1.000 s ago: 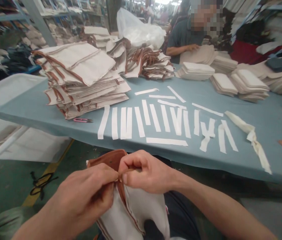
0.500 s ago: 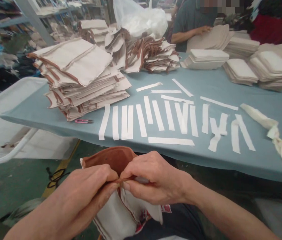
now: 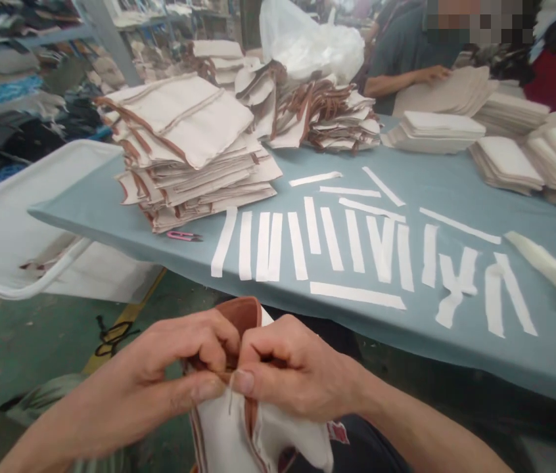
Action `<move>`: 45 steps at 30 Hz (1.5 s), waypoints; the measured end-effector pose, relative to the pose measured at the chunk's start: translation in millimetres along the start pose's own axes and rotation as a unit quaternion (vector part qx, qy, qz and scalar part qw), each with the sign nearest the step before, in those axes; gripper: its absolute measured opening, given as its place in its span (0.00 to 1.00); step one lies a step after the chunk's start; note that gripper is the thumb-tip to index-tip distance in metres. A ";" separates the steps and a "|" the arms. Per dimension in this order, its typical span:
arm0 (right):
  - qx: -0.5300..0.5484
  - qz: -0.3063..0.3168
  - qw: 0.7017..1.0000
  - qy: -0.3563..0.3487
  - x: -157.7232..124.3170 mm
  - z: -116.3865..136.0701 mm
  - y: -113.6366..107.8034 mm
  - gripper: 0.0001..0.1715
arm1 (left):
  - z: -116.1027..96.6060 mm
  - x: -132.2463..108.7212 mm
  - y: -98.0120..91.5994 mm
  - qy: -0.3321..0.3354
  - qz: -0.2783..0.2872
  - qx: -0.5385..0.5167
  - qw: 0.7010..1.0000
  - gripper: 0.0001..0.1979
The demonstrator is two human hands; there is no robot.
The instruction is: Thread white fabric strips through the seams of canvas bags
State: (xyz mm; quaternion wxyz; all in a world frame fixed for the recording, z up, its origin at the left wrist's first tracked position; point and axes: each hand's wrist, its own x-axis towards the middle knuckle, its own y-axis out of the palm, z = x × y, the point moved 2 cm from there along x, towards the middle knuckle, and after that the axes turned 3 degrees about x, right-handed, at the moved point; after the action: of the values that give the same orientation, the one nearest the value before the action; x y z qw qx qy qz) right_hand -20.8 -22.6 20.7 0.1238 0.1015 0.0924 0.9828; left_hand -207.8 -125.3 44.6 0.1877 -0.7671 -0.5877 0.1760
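Both hands pinch the seam of a sewn fabric piece (image 3: pixel 219 427), off-white on one side with brown lining and brown-edged seams. My left hand (image 3: pixel 179 364) grips it from the left, fingers curled, thumb pressed on the seam. Close against it, my right hand (image 3: pixel 292 368) holds the same seam between thumb and bent forefinger. A short loose thread (image 3: pixel 230 401) hangs just below the fingertips. The brown lining (image 3: pixel 238 315) shows above the hands. The lower part of the piece drapes over my lap, cut off by the frame's edge.
The blue-covered table (image 3: pixel 199 272) carries many white strips (image 3: pixel 244 246), pink thread snips (image 3: pixel 184 235), a tall stack of brown-edged pieces (image 3: pixel 179 138) and cream fabric piles (image 3: pixel 436 131). A white bin (image 3: pixel 36 286) stands left. Across the table, a person's hand (image 3: pixel 433 74) rests on fabric sheets.
The view has swung slightly left, so the table's contents sit further right. Both hands still grip the fabric; its seam has been turned and the left fingers have curled higher over it.
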 end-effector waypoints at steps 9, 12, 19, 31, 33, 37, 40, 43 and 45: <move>-0.227 -0.085 0.970 -0.015 -13.4 -0.1 -25.3 0.24 | 26.8 -28.9 -10.5 -0.070 -0.053 0.016 0.996 0.27; -0.304 -0.064 0.951 -0.007 -7.8 -6.8 -27.9 0.21 | 23.1 -35.9 -12.6 -0.069 -0.045 0.061 0.995 0.17; -0.352 -0.034 0.934 -0.054 16.9 -12.4 -15.8 0.17 | 12.8 -53.6 -32.5 -0.074 -0.052 0.074 0.993 0.11; -0.267 -0.020 0.963 0.018 23.5 -57.9 -24.7 0.19 | 2.4 -44.2 -0.9 -0.043 0.005 0.067 0.997 0.04; -0.220 -0.038 0.973 0.054 17.7 -66.9 -28.0 0.20 | 10.5 -43.0 5.0 -0.081 0.001 0.070 0.994 0.04; -0.190 -0.056 0.978 0.069 11.8 -76.7 -31.8 0.24 | 15.7 -36.3 8.0 -0.110 -0.023 0.073 0.991 0.07; -0.183 -0.065 0.979 0.069 10.0 -79.9 -33.7 0.25 | 14.6 -29.2 9.3 -0.088 -0.055 0.103 0.989 0.09; -0.184 -0.075 0.978 0.070 6.5 -83.6 -36.2 0.25 | 16.0 -25.4 13.5 -0.053 -0.095 0.171 0.979 0.09; -0.187 -0.080 0.977 0.070 3.0 -86.9 -38.8 0.24 | 18.3 -24.8 17.2 -0.032 -0.118 0.216 0.969 0.09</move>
State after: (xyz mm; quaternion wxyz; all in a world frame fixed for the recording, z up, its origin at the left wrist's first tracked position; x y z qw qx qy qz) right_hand -34.3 1.5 -70.5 0.2124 0.0002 -0.0772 0.9741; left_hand -208.6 -152.0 21.5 0.3488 -0.6280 -0.6277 0.2999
